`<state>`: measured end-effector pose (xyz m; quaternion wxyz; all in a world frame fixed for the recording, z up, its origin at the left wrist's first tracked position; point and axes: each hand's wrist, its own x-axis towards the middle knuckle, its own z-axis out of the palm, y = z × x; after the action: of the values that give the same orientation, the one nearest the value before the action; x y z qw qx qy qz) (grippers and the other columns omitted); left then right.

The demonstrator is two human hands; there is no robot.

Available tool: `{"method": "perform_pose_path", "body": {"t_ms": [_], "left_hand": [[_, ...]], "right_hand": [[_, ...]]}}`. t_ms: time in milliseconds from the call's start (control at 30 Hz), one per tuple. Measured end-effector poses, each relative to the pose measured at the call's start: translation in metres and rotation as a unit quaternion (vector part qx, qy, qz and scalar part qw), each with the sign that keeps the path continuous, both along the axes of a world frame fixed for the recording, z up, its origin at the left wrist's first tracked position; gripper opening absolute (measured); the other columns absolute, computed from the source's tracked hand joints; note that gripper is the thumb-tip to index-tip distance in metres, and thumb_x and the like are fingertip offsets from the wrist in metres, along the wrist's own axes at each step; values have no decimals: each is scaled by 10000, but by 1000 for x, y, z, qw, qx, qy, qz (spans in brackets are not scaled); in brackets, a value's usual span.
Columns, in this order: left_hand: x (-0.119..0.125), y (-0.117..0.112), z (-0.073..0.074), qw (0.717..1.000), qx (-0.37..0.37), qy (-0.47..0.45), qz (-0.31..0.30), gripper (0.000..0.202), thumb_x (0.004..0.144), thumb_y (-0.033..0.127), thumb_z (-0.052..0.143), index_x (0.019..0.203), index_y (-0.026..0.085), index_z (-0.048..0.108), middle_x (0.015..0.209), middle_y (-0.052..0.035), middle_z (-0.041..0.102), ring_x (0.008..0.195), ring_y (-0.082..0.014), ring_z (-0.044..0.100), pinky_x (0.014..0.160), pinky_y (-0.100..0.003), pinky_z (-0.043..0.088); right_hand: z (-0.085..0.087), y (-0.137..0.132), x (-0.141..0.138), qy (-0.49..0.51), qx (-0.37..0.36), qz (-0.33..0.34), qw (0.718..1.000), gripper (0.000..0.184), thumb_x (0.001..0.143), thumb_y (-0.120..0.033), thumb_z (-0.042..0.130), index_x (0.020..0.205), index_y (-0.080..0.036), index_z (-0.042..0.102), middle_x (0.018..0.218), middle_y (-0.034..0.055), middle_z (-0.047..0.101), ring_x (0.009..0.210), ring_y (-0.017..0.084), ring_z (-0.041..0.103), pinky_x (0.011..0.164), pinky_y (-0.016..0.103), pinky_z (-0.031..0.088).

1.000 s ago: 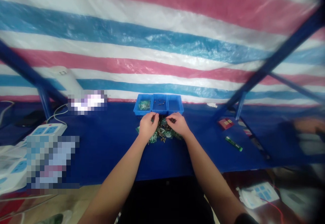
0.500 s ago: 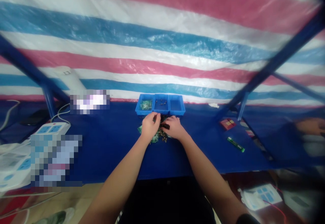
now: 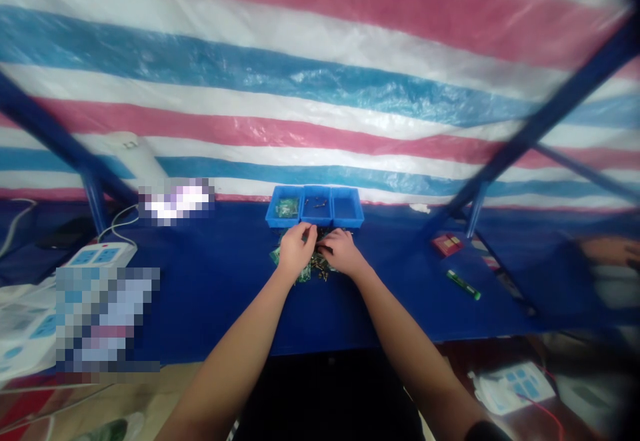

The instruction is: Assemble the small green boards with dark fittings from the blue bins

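A heap of small parts (image 3: 320, 271), with green board-like pieces and brass-coloured pieces, lies on the blue table under my hands. Over its left side is my left hand (image 3: 297, 251), fingers curled and thumb against the forefinger; whatever they grip is hidden. My right hand (image 3: 344, 252) bends over the right side, its fingertips drawn together close to the left hand's, and I cannot make out what is in them. Just beyond stand three joined blue bins: the left bin (image 3: 274, 217) has green pieces, the middle bin (image 3: 316, 221) a few small metal parts, the right bin (image 3: 349, 207) nothing visible.
On the right lie a red box (image 3: 447, 245) and a green stick-shaped packet (image 3: 463, 284). White power strips (image 3: 103, 253) and cables are on the left. Blue frame posts (image 3: 477, 207) rise at both sides. Another person's hand (image 3: 613, 251) shows at the far right.
The dark piece seen at my right fingertips earlier no longer shows there, and those fingers have drawn closer together. My left hand has barely moved.
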<state>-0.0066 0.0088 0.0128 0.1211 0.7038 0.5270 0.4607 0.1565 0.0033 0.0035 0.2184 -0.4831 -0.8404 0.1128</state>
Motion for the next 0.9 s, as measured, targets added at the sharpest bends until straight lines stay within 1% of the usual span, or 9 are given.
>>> {"method": "perform_pose_path", "body": {"t_ms": [100, 233, 433, 633, 767, 900], "left_hand": [[0, 0, 1, 1000, -1, -1, 2, 245, 925, 364, 474, 842, 202, 638, 772, -31, 684, 716, -171, 628, 704, -288, 476], [-1, 0, 0, 1000, -1, -3, -2, 249, 928, 370, 470, 844, 205, 636, 774, -30, 684, 719, -170, 631, 701, -287, 478], [0, 0, -1, 1000, 9, -1, -2, 260, 931, 380, 464, 850, 209, 641, 765, -29, 686, 700, -171, 632, 686, -291, 477], [0, 0, -2, 1000, 5, 5, -5, 252, 931, 375, 468, 839, 209, 634, 757, -26, 685, 703, -174, 636, 691, -291, 478], [0, 0, -2, 1000, 9, 2, -4, 253, 932, 376, 466, 853, 209, 639, 769, -31, 688, 705, -174, 636, 693, -291, 478], [1, 0, -2, 1000, 6, 1, -5, 256, 932, 375, 464, 854, 209, 642, 765, -30, 688, 703, -173, 636, 692, -290, 476]], "right_hand": [[1, -1, -2, -2, 12, 2, 1000, 183, 890, -248, 562, 974, -238, 724, 943, 48, 701, 959, 225, 495, 844, 367, 295], [0, 0, -2, -10, 15, -16, 1000, 226, 876, -213, 550, 1026, -237, 717, 934, 58, 697, 947, 230, 500, 825, 362, 305], [1, 1, 3, -20, -6, -16, 1000, 181, 860, -281, 606, 991, -248, 727, 950, 56, 701, 964, 232, 513, 842, 369, 301], [2, -2, -2, -34, 18, -15, 999, 193, 859, -230, 577, 987, -237, 721, 918, 55, 703, 962, 227, 525, 866, 376, 292], [1, -1, -2, -49, 19, -33, 998, 198, 857, -261, 585, 994, -237, 726, 931, 67, 697, 971, 237, 518, 861, 379, 297], [0, 0, -2, -53, 16, -33, 998, 200, 877, -273, 563, 981, -237, 730, 940, 74, 689, 974, 241, 510, 857, 379, 307]]}}
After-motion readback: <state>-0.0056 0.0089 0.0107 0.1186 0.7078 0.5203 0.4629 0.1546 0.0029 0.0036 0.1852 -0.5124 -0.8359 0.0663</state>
